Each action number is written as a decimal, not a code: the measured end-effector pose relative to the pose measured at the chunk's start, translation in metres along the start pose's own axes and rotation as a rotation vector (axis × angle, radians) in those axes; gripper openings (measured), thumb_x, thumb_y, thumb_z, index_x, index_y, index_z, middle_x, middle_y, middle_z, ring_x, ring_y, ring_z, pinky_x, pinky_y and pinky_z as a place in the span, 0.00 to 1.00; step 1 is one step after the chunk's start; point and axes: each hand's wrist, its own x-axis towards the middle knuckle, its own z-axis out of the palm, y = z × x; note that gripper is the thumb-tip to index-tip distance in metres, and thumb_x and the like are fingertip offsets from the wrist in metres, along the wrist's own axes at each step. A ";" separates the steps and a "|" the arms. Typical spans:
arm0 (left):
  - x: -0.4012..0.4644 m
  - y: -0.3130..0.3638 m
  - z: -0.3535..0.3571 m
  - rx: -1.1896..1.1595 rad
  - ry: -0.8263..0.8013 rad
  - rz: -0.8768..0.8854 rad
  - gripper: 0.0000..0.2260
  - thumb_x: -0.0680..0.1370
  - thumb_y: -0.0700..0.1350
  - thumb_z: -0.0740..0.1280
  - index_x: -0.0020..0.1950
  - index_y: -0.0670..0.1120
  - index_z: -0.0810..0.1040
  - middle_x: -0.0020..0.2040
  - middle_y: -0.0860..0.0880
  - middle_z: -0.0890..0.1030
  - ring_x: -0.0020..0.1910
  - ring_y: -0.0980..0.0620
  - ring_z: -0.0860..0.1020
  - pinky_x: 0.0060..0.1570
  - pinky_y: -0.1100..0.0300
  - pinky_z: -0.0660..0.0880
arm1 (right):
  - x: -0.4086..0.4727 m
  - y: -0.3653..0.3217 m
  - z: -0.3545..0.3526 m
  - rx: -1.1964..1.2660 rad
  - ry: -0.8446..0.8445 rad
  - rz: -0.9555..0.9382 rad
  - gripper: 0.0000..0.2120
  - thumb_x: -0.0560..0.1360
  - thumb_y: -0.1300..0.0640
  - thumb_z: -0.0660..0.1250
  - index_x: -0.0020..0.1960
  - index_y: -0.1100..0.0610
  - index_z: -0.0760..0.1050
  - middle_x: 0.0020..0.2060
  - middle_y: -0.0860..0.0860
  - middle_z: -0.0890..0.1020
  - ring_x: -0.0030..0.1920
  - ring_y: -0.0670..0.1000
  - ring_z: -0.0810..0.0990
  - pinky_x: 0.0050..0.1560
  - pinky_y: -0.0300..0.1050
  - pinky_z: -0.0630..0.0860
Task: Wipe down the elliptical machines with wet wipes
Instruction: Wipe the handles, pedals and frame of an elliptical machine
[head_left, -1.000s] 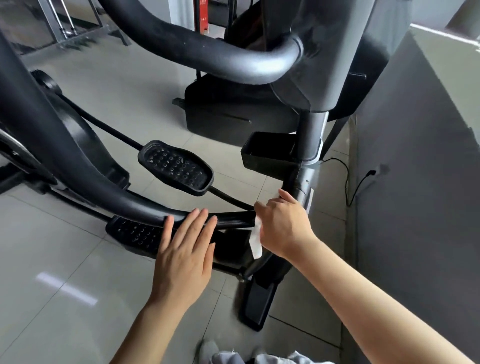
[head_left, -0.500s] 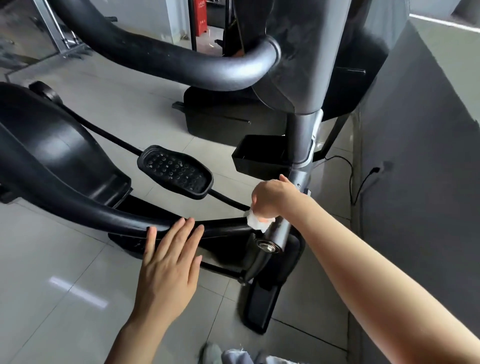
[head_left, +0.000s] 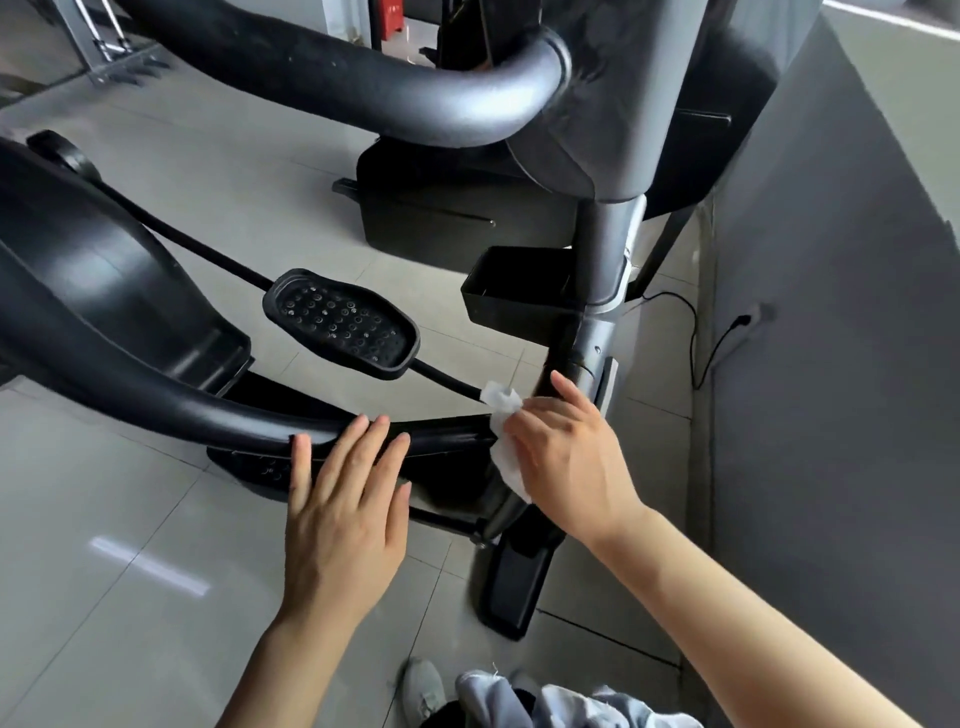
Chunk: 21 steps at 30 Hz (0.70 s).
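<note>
A black elliptical machine fills the view, with a curved lower arm (head_left: 156, 395) running to the grey upright post (head_left: 602, 291). A black studded pedal (head_left: 340, 323) sits behind that arm. My left hand (head_left: 345, 514) lies flat with straight fingers, fingertips resting on the lower arm. My right hand (head_left: 566, 457) presses a white wet wipe (head_left: 503, 441) against the joint where the arm meets the post. Part of the wipe is hidden under my palm.
A thick black handlebar (head_left: 363, 78) crosses overhead. A black tray (head_left: 514, 291) juts from the post. A grey wall (head_left: 831, 364) stands close on the right, with a cable (head_left: 696, 343) plugged into it. Another machine's base (head_left: 441, 218) sits behind. My shoe (head_left: 423, 686) is on the tiled floor.
My right hand has come back down from the post to the arm joint with the wipe. My left hand stays on the lower arm, shifted slightly.
</note>
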 end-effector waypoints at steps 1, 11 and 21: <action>0.000 0.005 0.003 -0.037 0.037 0.015 0.15 0.79 0.43 0.61 0.61 0.41 0.81 0.65 0.44 0.79 0.68 0.47 0.72 0.77 0.44 0.49 | -0.005 -0.008 0.000 0.017 -0.006 -0.007 0.09 0.71 0.64 0.61 0.40 0.56 0.80 0.33 0.51 0.81 0.42 0.53 0.83 0.70 0.48 0.65; 0.013 0.082 0.013 -0.680 0.032 0.073 0.12 0.81 0.42 0.61 0.61 0.41 0.78 0.58 0.46 0.80 0.59 0.52 0.78 0.63 0.63 0.71 | -0.082 0.001 -0.037 0.358 -0.001 0.126 0.07 0.75 0.61 0.64 0.49 0.56 0.81 0.43 0.47 0.84 0.49 0.47 0.81 0.67 0.44 0.69; 0.064 0.305 0.021 -1.434 -0.939 -0.030 0.21 0.72 0.66 0.67 0.61 0.60 0.78 0.58 0.56 0.83 0.59 0.57 0.80 0.58 0.60 0.76 | -0.199 0.113 -0.161 0.267 0.367 0.660 0.10 0.72 0.57 0.69 0.50 0.47 0.73 0.43 0.43 0.81 0.44 0.45 0.78 0.45 0.41 0.75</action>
